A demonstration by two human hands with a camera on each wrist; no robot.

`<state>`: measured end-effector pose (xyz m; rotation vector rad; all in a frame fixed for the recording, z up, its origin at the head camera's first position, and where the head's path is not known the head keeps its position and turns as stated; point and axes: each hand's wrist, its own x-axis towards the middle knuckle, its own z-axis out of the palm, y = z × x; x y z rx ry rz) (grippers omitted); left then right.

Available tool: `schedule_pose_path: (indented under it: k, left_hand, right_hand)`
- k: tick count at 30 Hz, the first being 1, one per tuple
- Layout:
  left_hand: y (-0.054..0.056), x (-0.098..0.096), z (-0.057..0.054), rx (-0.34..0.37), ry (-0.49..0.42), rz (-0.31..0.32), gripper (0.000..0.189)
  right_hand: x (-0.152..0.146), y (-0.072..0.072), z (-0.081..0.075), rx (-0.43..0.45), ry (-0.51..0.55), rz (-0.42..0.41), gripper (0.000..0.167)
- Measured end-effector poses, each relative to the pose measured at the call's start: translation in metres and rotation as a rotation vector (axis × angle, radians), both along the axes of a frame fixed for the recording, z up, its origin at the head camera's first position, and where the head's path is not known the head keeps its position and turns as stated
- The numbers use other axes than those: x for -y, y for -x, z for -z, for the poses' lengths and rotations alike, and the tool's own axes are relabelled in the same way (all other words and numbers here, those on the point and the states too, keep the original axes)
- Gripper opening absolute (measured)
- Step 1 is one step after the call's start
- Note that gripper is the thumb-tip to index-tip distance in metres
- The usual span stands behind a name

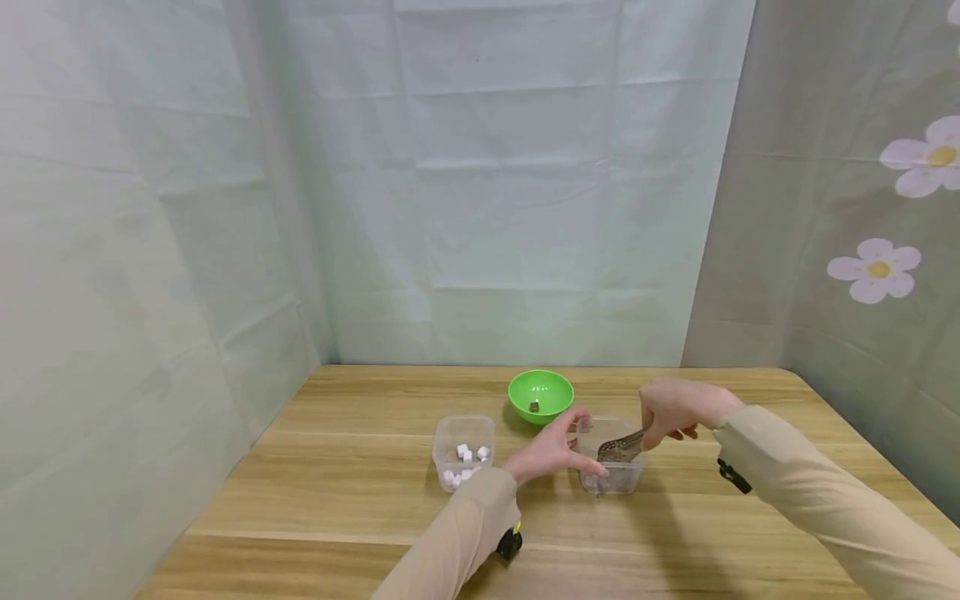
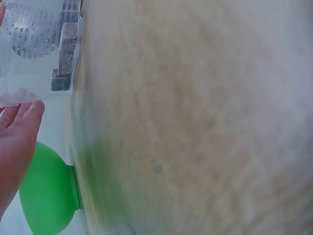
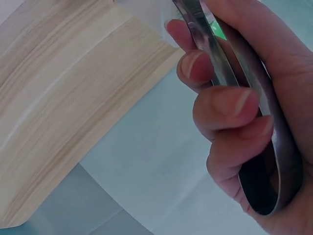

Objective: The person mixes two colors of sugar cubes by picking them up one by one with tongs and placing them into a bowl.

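Observation:
My right hand (image 1: pixel 678 407) grips metal tongs (image 3: pixel 249 63) with perforated heads. Their tips dip into a clear plastic container (image 1: pixel 621 485) on the right side of the table. My left hand (image 1: pixel 551 452) holds that container from its left side, thumb at the near wall and fingers at the far wall. In the left wrist view, dark grey stone-like cubes (image 2: pixel 67 49) lie on the container's bottom beside the tongs' perforated head (image 2: pixel 32 30). Whether the tongs pinch a cube cannot be seen. Behind my left hand, a green bowl (image 1: pixel 542 385) contains a dark cube (image 1: pixel 534 407).
A second clear container (image 1: pixel 464 423) with several white cubes (image 1: pixel 483 452) stands left of my left hand. Everything sits on a wooden table (image 1: pixel 360 467). Pale curtains (image 1: pixel 510 208) hang behind the table and at both sides.

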<state>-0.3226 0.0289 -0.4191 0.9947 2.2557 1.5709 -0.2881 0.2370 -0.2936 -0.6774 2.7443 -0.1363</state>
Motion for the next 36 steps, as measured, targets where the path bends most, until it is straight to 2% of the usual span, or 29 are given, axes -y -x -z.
schedule_pose_path:
  k: [14,22,30,36]
  left_hand:
    - [0.0,0.0,-0.001,0.009,-0.002,-0.001,0.082]
    - [0.0,0.001,0.002,0.006,0.0,-0.008,0.083]
    - [0.0,0.001,0.002,0.011,0.004,-0.012,0.084]
    - [0.0,0.002,0.003,0.022,0.019,-0.036,0.084]
  right_hand:
    - [-0.02,-0.002,0.001,-0.022,0.156,-0.06,0.027]
    - [-0.034,-0.003,0.002,-0.041,0.266,-0.147,0.027]
    - [-0.051,-0.005,-0.001,-0.09,0.345,-0.166,0.034]
    - [-0.06,-0.002,-0.007,-0.133,0.359,-0.118,0.026]
